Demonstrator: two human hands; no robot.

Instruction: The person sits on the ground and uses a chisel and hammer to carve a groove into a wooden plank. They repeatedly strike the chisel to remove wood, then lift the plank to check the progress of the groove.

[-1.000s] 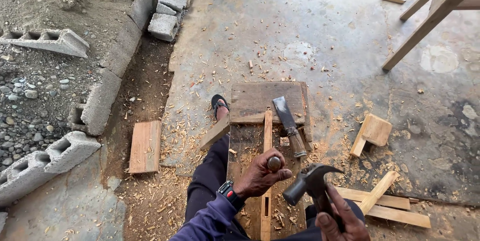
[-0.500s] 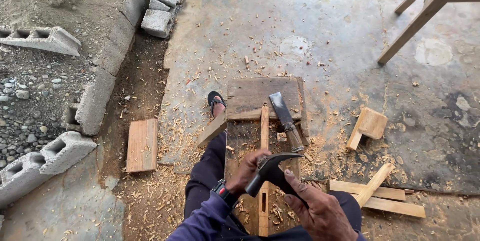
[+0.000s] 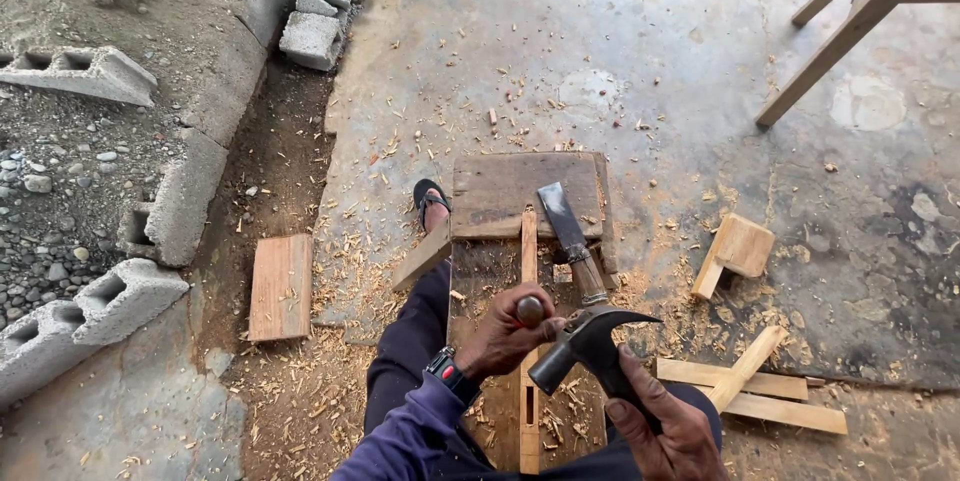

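I see my left hand (image 3: 505, 333) wrapped around a chisel handle (image 3: 529, 310), set upright on the wooden strip (image 3: 528, 341) lying on the board (image 3: 525, 196). My right hand (image 3: 668, 428) grips the hammer (image 3: 590, 336), its head just beside the chisel.

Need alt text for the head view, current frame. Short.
Seen from above, a seated person's left hand grips a round-topped chisel handle upright on a narrow wooden strip, while the right hand holds a claw hammer beside it. A wide-bladed knife lies on the plank bench; wood shavings and offcuts litter the concrete floor.
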